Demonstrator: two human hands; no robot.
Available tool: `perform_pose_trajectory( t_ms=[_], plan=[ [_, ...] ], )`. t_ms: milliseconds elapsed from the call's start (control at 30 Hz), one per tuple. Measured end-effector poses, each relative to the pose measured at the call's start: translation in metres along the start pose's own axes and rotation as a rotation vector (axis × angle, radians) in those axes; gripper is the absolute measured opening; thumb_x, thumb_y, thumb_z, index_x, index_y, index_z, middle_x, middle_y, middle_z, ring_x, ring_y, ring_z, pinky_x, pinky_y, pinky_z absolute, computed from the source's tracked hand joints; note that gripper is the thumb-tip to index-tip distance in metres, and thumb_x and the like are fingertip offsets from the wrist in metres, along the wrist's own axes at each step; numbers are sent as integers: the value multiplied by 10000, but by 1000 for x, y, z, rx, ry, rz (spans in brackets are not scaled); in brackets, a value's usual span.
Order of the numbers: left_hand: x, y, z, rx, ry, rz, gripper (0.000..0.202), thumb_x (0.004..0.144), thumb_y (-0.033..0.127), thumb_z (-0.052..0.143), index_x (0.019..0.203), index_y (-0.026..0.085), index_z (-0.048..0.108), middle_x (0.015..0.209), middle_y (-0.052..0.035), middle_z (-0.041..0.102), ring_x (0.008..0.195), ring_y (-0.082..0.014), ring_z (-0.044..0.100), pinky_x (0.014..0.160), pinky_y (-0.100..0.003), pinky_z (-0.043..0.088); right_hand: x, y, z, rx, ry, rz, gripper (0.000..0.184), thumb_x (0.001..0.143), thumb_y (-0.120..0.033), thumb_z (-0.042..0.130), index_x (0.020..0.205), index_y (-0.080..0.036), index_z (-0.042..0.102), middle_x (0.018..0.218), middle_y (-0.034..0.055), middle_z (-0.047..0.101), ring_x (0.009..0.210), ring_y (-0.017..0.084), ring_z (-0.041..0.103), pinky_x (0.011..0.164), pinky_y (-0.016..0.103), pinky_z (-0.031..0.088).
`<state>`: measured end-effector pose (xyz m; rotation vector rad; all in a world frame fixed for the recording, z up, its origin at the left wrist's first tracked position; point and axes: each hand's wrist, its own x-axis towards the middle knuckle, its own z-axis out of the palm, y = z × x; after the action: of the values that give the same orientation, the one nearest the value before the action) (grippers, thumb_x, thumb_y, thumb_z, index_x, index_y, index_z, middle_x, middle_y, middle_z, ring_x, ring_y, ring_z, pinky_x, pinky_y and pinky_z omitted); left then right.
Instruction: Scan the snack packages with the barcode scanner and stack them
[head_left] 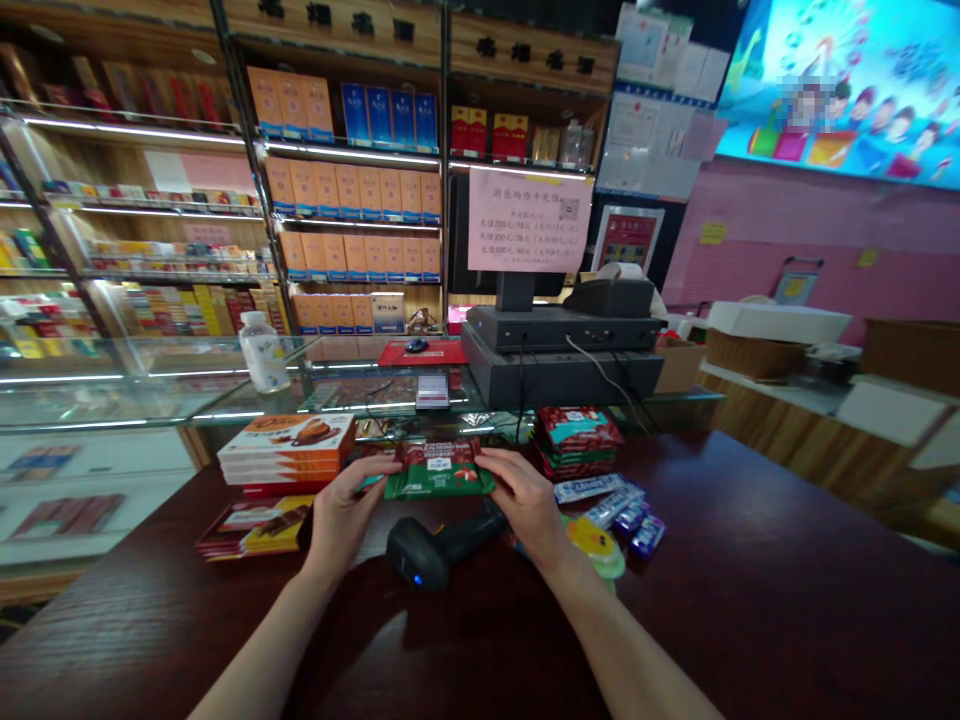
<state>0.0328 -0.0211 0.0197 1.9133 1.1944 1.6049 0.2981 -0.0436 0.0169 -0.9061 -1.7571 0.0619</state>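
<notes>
Your left arm (259, 640) and right arm (626, 640) are bare all the way down to the bottom of the picture. Your left hand (343, 515) and right hand (525, 505) are bare too, with slim fingers.

Green-and-red chocolate bar wrapper (439, 470)

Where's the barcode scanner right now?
In the head view, the black barcode scanner lies on the dark wooden counter, between the left hand and right hand, below the green-wrapped bar they hold.
</notes>
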Motion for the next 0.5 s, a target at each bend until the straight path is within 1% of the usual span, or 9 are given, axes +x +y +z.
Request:
perform_pose_trajectory(
  t_ms=[167,267,333,400,500],
  plan=[
    [1,3,2,38,49,41,168,826,368,633,868,241,734,913,-25,713,891,-183,670,863,-318,539,1,-6,0,8,28,-9,199,939,-197,592,1091,-243,712,1058,66,728,1001,210,688,908,339,561],
    [3,4,6,73,100,51,164,805,388,657,836,241,722,892,-19,666,863,-174,642,815,-301,524,2,-7,2,1,50,31,103,941,-275,624,992,-231,702,963,59,720,921,207,683,831,315,548],
    [4,6,8,79,128,52,180,799,412,666,791,235,697,923,-23,650,885,-176,629,829,-300,516,3,-7,4,-12,80,71,113,936,-320,633,895,-226,683,889,44,698,840,198,665,758,297,529],
    [4,7,9,75,122,41,204,805,428,657,765,227,664,963,-28,657,920,-182,628,873,-305,507,5,-8,7,-22,106,108,169,930,-352,638,825,-220,653,816,25,661,747,179,627,681,277,496],
    [2,7,11,77,91,-33,211,817,437,635,820,226,643,937,-17,669,894,-179,636,863,-292,506,7,-10,10,-15,118,144,215,933,-379,626,796,-214,628,767,9,623,689,162,581,632,258,454]
  ],
)
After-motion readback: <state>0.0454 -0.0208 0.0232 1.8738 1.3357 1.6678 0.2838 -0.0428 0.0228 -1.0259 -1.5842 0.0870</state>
